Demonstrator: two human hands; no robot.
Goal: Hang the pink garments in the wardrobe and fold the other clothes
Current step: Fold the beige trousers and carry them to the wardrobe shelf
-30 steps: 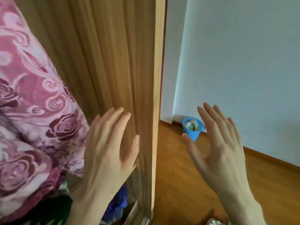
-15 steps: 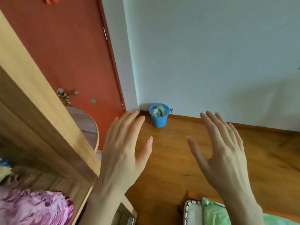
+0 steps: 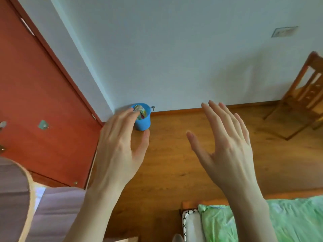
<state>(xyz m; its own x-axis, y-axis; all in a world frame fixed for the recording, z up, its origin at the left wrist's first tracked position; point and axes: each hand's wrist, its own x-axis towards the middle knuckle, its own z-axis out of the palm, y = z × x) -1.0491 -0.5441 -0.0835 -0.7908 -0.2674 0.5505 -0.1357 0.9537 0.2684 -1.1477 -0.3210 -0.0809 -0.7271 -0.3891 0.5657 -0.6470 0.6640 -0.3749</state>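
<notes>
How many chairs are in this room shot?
1. A wooden chair stands on the floor at the right edge, against the pale wall, partly cut off by the frame. More could sit outside the view; both open hands hide none.

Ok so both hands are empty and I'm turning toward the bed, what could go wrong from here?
Three risks, judging from this view:
1. The blue bin stands on the floor by the wall, right behind the left hand; a careless step could tip it.
2. The wooden chair stands out from the wall on the right, so it might catch a foot.
3. The right hand hangs above the bed frame; reaching down fast could knock its edge.
</notes>
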